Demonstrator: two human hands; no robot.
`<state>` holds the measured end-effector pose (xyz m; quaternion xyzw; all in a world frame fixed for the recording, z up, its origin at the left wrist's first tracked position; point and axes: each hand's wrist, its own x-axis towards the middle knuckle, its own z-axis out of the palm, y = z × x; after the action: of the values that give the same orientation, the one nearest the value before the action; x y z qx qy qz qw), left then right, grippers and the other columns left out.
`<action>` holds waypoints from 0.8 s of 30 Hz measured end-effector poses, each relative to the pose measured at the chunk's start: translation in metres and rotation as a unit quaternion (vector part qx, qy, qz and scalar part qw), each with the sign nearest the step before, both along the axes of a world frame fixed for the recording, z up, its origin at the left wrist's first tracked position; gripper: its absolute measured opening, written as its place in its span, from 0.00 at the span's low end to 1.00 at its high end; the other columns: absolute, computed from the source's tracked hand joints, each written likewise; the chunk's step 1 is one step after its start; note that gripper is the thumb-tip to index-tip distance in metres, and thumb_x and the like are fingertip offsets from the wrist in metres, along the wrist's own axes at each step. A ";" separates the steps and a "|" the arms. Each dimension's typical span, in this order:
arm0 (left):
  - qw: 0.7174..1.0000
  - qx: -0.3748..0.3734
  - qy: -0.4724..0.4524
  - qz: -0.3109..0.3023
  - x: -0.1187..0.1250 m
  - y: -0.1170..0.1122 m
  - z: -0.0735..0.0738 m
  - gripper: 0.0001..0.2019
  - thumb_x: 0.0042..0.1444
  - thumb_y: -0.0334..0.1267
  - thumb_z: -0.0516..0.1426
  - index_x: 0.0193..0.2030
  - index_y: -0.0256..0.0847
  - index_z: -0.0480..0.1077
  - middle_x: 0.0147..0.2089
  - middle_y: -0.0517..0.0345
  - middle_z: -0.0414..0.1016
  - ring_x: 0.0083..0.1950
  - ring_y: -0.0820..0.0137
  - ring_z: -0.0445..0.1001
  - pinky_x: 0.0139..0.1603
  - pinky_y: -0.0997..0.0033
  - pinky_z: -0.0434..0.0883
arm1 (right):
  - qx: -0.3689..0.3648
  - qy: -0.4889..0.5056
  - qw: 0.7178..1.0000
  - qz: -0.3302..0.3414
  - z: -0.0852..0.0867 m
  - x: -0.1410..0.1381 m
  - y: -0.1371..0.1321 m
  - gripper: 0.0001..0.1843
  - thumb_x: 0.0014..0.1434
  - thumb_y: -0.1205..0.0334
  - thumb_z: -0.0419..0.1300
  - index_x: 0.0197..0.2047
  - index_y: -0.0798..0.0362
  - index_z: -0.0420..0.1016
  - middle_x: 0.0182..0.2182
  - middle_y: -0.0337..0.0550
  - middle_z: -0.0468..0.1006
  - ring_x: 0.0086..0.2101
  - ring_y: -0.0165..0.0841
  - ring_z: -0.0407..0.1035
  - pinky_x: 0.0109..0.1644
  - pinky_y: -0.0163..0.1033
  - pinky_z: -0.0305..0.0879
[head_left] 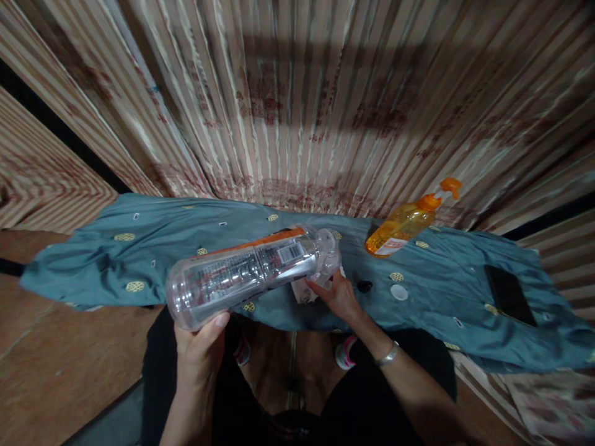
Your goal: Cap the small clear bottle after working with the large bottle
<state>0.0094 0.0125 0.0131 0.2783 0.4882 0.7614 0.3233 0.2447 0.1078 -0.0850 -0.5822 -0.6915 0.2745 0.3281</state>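
Closest to me, at the lower left of the frame, I had the left hand (199, 350) at the base of a big clear bottle (246, 272), thumb clamped along its near side and the other fingers hidden beneath. The bottle lay aslant across the middle of the frame, above the near edge of the desk (446, 279), its neck end toward the right. There, the right hand (343, 298) had its fingers closed on a clear piece (329, 251); I could not tell whether that was the neck itself or something separate. A white packet (304, 292) showed just below.

My worry was the long span between the two grips: if the left thumb slipped on the smooth plastic, the base would likely drop toward the lap. A twist at the neck could pull the ends out of line and spill any contents, though I could not tell what was inside.

Right of centre sat a black cap (365, 286) and a white lid (398, 292), small enough for a careless sleeve to sweep away. Farther off, the orange pump bottle (402, 228) stood before the curtain (288, 105).
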 end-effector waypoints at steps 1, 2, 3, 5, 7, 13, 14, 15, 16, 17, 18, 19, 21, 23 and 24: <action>1.000 0.000 -0.003 0.001 0.000 0.000 0.000 0.29 0.32 0.43 0.72 0.46 0.43 0.75 0.37 0.52 0.81 0.34 0.59 0.79 0.46 0.53 0.78 | 0.001 -0.002 1.000 0.000 -0.001 0.000 0.000 0.29 0.55 0.50 0.67 0.56 0.52 0.66 0.46 0.52 0.83 0.45 0.47 0.79 0.46 0.47 0.75; 1.000 0.000 -0.006 0.001 0.001 0.000 0.001 0.29 0.32 0.43 0.72 0.45 0.44 0.75 0.37 0.53 0.81 0.34 0.59 0.79 0.45 0.53 0.79 | 0.003 -0.003 1.000 0.001 -0.001 0.000 0.000 0.29 0.55 0.51 0.67 0.56 0.52 0.66 0.45 0.51 0.83 0.45 0.47 0.79 0.46 0.47 0.75; 1.000 0.000 -0.008 0.000 0.001 0.000 0.001 0.29 0.31 0.43 0.72 0.45 0.44 0.76 0.36 0.53 0.81 0.35 0.59 0.79 0.45 0.54 0.79 | 0.006 -0.004 1.000 0.001 -0.002 0.000 0.000 0.28 0.55 0.51 0.67 0.56 0.51 0.66 0.45 0.51 0.83 0.45 0.46 0.79 0.45 0.46 0.75; 1.000 0.001 -0.007 -0.004 0.001 0.000 0.001 0.27 0.32 0.43 0.72 0.44 0.44 0.76 0.35 0.54 0.80 0.36 0.59 0.80 0.45 0.55 0.79 | 0.010 -0.003 1.000 0.001 -0.004 0.001 0.001 0.28 0.55 0.51 0.67 0.55 0.50 0.66 0.46 0.50 0.83 0.45 0.46 0.79 0.46 0.46 0.75; 1.000 0.003 -0.002 -0.006 0.000 -0.001 0.001 0.26 0.34 0.43 0.72 0.44 0.45 0.76 0.35 0.55 0.80 0.36 0.59 0.80 0.45 0.55 0.79 | 0.010 0.003 1.000 0.002 -0.005 0.001 0.001 0.29 0.55 0.51 0.67 0.56 0.50 0.65 0.46 0.50 0.83 0.45 0.46 0.79 0.46 0.46 0.75; 1.000 0.003 0.001 -0.011 0.000 -0.001 -0.001 0.29 0.34 0.44 0.72 0.47 0.45 0.76 0.38 0.53 0.81 0.38 0.58 0.80 0.46 0.55 0.79 | 0.014 0.006 1.000 0.006 -0.005 0.001 0.001 0.32 0.55 0.49 0.67 0.57 0.52 0.64 0.46 0.53 0.83 0.46 0.47 0.79 0.48 0.49 0.75; 1.000 0.005 -0.003 -0.008 0.000 -0.001 -0.001 0.30 0.34 0.44 0.72 0.48 0.45 0.76 0.38 0.53 0.81 0.38 0.59 0.80 0.46 0.55 0.79 | 0.015 0.006 1.000 0.005 -0.005 0.001 0.001 0.31 0.55 0.48 0.66 0.58 0.52 0.64 0.47 0.53 0.82 0.46 0.47 0.79 0.48 0.49 0.75; 1.000 0.009 -0.010 -0.004 0.001 -0.001 -0.001 0.30 0.33 0.43 0.73 0.48 0.44 0.76 0.38 0.53 0.81 0.39 0.59 0.80 0.46 0.56 0.79 | 0.017 0.006 1.000 0.005 -0.005 0.001 0.001 0.31 0.55 0.48 0.66 0.57 0.52 0.64 0.47 0.53 0.82 0.46 0.47 0.79 0.48 0.49 0.75; 1.000 0.011 -0.018 -0.002 0.001 -0.001 -0.001 0.31 0.33 0.43 0.73 0.49 0.43 0.75 0.38 0.53 0.81 0.40 0.59 0.81 0.47 0.57 0.79 | 0.018 0.007 1.000 0.005 -0.005 0.001 0.001 0.31 0.55 0.48 0.66 0.57 0.52 0.64 0.47 0.53 0.82 0.46 0.47 0.79 0.48 0.48 0.75; 1.000 0.014 -0.025 0.001 0.002 -0.001 -0.001 0.33 0.32 0.42 0.73 0.50 0.42 0.75 0.38 0.53 0.81 0.41 0.59 0.81 0.47 0.58 0.79 | 0.020 0.006 1.000 0.004 -0.005 0.001 0.001 0.31 0.55 0.48 0.66 0.57 0.52 0.64 0.47 0.53 0.82 0.46 0.47 0.79 0.48 0.48 0.75; 0.999 0.016 -0.030 0.001 0.002 -0.001 0.000 0.34 0.32 0.42 0.73 0.51 0.42 0.75 0.39 0.53 0.81 0.42 0.59 0.81 0.47 0.60 0.78 | 0.021 0.003 1.000 0.004 -0.005 0.001 0.001 0.31 0.55 0.48 0.66 0.57 0.52 0.65 0.47 0.53 0.82 0.46 0.47 0.79 0.47 0.48 0.75; 0.999 0.020 -0.033 0.002 0.002 -0.001 0.000 0.35 0.31 0.41 0.73 0.52 0.41 0.75 0.39 0.53 0.81 0.43 0.59 0.81 0.46 0.61 0.78 | 0.022 -0.001 1.000 0.003 -0.005 0.001 0.001 0.31 0.55 0.48 0.66 0.56 0.53 0.65 0.46 0.53 0.83 0.46 0.48 0.79 0.47 0.48 0.75; 0.999 0.021 -0.036 0.002 0.003 0.000 0.002 0.37 0.31 0.41 0.74 0.53 0.42 0.74 0.40 0.53 0.81 0.44 0.60 0.80 0.45 0.64 0.78 | 0.020 -0.013 1.000 0.002 -0.006 0.001 0.002 0.31 0.54 0.47 0.67 0.55 0.54 0.66 0.44 0.54 0.83 0.44 0.48 0.79 0.45 0.49 0.75; 0.999 0.022 -0.037 0.001 0.004 0.000 0.004 0.38 0.31 0.41 0.74 0.54 0.43 0.73 0.39 0.54 0.80 0.43 0.61 0.80 0.44 0.66 0.78 | 0.021 -0.022 1.000 -0.001 -0.005 0.001 0.002 0.31 0.55 0.46 0.66 0.55 0.54 0.66 0.44 0.53 0.83 0.43 0.48 0.80 0.45 0.48 0.75; 0.999 0.022 -0.035 0.001 0.004 0.000 0.005 0.38 0.31 0.41 0.74 0.54 0.42 0.73 0.39 0.54 0.80 0.42 0.61 0.80 0.44 0.66 0.78 | 0.023 -0.023 0.999 -0.002 -0.005 0.001 0.002 0.30 0.55 0.46 0.65 0.56 0.53 0.66 0.44 0.53 0.83 0.43 0.48 0.80 0.45 0.48 0.75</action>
<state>0.0138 0.0126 0.0183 0.2582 0.4600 0.7814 0.3332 0.2457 0.1097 -0.0899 -0.5819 -0.7038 0.2441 0.3263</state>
